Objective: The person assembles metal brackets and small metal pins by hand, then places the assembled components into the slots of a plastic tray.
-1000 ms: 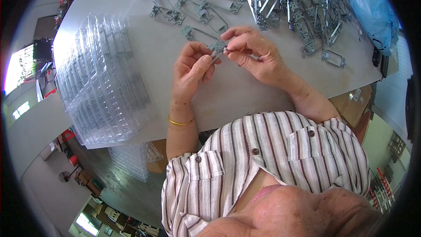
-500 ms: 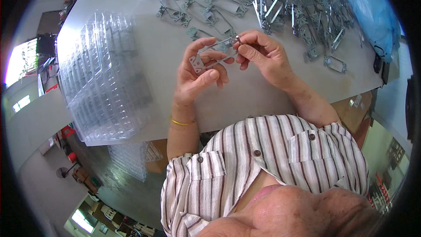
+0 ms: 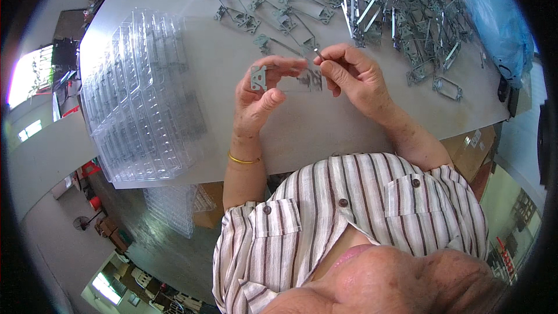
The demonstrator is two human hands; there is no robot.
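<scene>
My left hand pinches a grey metal bracket between thumb and curled fingers above the table. At three o'clock, my right hand grips its other end. At twelve o'clock lie loose brackets; at nine, clear plastic trays.

Grey worktable, bright window at left, dark floor with cardboard boxes.
</scene>
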